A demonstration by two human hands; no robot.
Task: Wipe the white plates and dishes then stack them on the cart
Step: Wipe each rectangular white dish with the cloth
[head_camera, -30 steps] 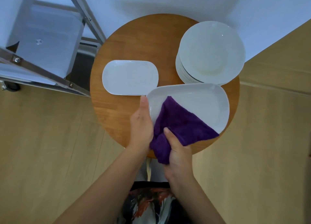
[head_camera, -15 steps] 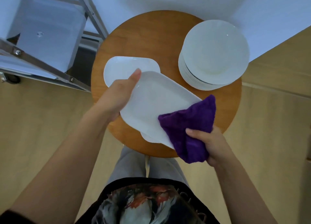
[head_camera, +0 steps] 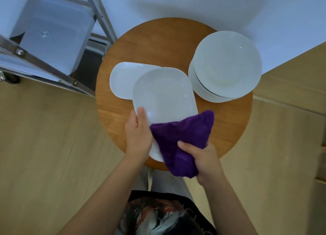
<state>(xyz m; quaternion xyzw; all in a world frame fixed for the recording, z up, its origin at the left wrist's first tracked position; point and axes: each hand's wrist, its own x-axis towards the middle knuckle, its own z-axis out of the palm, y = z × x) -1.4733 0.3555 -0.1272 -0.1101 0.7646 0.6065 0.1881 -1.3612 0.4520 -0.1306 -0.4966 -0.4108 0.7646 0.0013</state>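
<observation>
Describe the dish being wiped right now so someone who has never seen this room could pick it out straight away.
Find the round wooden table beside the metal cart. Near its front edge, the left hand grips a white oblong dish while the right hand holds a purple cloth over its near end. Unlike the oblong dish lying flat behind it and the stack of round plates, it is lifted and partly cloth-covered.

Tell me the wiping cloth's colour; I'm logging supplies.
Deep purple cloth, held in the right hand; head view.
</observation>
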